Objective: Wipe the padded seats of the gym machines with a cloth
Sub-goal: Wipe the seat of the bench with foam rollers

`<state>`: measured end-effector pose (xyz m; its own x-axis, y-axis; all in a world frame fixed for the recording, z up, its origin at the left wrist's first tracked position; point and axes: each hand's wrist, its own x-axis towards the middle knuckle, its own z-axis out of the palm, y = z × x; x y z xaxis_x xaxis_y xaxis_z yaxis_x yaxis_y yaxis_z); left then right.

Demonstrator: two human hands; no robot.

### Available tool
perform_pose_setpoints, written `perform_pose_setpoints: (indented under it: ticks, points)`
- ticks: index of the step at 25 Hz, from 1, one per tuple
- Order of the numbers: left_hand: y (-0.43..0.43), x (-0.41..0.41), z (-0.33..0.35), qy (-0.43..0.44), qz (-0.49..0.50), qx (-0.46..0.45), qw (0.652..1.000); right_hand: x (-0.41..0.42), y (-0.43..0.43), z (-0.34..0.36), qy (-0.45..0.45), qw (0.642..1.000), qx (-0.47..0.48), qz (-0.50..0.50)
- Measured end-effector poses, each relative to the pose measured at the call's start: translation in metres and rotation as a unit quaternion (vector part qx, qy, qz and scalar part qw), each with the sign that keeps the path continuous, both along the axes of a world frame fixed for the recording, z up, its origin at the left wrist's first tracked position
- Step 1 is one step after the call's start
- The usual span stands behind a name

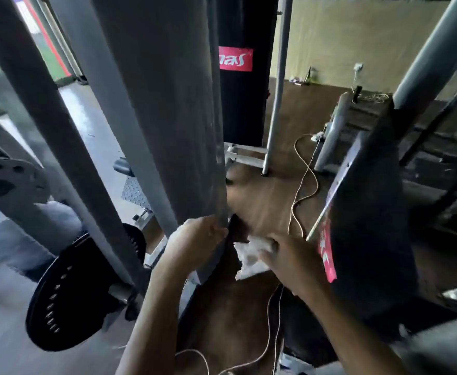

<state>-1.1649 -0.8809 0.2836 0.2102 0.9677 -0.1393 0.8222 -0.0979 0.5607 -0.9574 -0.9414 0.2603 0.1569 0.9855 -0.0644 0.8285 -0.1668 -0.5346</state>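
Note:
My left hand [195, 239] grips the lower edge of a thick grey upright post [173, 117] of a gym machine, fingers curled round its corner. Just right of it, my right hand [289, 261] holds a crumpled white cloth [249, 255] low in the middle of the view, against a dark torn pad [235, 234] at the foot of the post. A black padded part with a red label [362, 239] leans close on the right, touching my right wrist area.
A black punching bag [243, 77] hangs behind the post. Grey frame bars [46, 131] and a black weight plate [73, 293] stand at the left. Thin cords [306, 185] snake over the brown floor. More machine frames [438, 158] fill the right.

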Motion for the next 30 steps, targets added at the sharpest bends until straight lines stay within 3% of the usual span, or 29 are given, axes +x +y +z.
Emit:
perform_pose_setpoints:
  ticks: [10,14,20,30]
  points:
    - [0.127,0.048,0.004,0.044,-0.097,-0.012,0.994,0.048,0.105,0.006,0.04,0.993,-0.023,-0.109]
    - [0.192,0.072,-0.006,-0.017,-0.118,-0.053,0.991,0.07,0.168,0.003,0.026,0.99,-0.055,-0.129]
    - [0.324,0.155,-0.014,-0.014,-0.191,-0.027,0.981,0.131,0.288,-0.021,0.057,0.985,-0.02,-0.161]
    - [0.519,0.249,-0.007,0.01,-0.198,-0.029,0.98,0.24,0.434,0.009,0.049,0.977,-0.02,-0.206]
